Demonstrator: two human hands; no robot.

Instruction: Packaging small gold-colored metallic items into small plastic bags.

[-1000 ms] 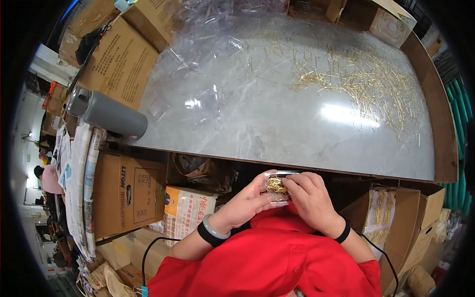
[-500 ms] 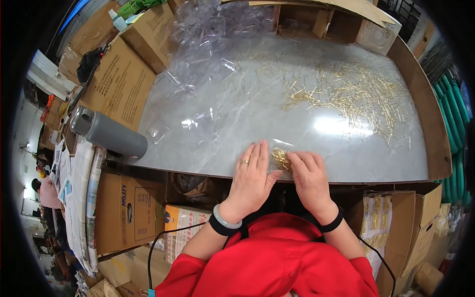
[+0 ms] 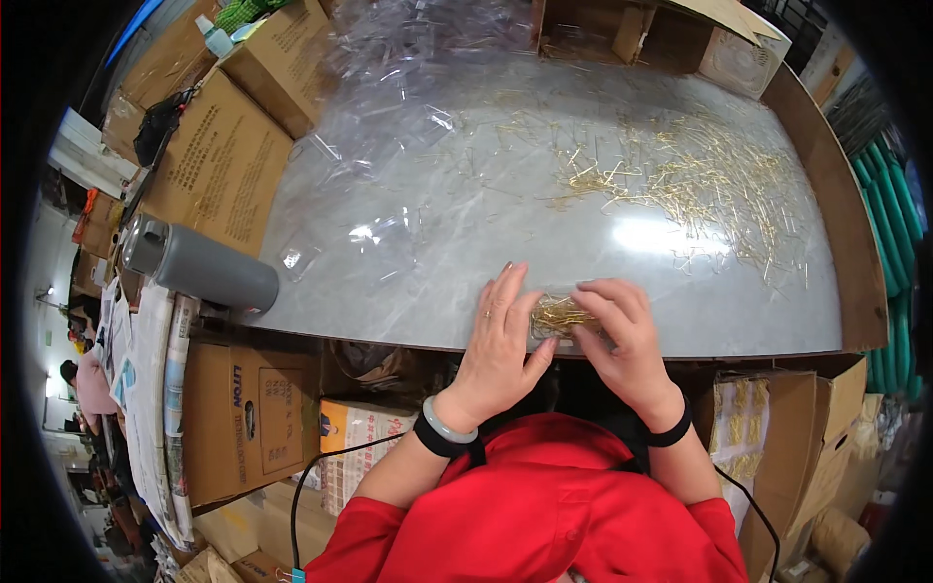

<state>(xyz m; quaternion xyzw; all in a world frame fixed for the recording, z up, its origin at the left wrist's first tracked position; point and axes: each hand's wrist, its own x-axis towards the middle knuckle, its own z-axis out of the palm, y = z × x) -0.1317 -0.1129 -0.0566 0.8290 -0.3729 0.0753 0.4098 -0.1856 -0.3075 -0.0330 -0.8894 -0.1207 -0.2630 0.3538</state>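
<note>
A small clear plastic box (image 3: 536, 330) filled with gold-coloured wire hooks (image 3: 562, 313) lies at the table's near edge, between my hands. At its left end rests my left hand (image 3: 498, 340), open, fingers stretched out and the thumb apart near the box's front. Curved around the right end, my right hand (image 3: 627, 345) has its fingers at the far side and its thumb at the near side of the box. The fingers partly cover the box's ends. Many loose gold wire hooks (image 3: 719, 185) are spread over the table's right half.
Clear plastic pieces (image 3: 389, 107) are heaped at the far left of the grey table (image 3: 447, 282). A grey bottle (image 3: 209, 267) lies tilted at the left edge. Cardboard boxes (image 3: 219, 160) line the left side, and a cardboard wall (image 3: 826, 194) bounds the right.
My right hand has spread and shifted slightly right, fingers now around the box's end. My left fingers have lifted a little from lying flat. More of the gold hooks shows between the hands.
</note>
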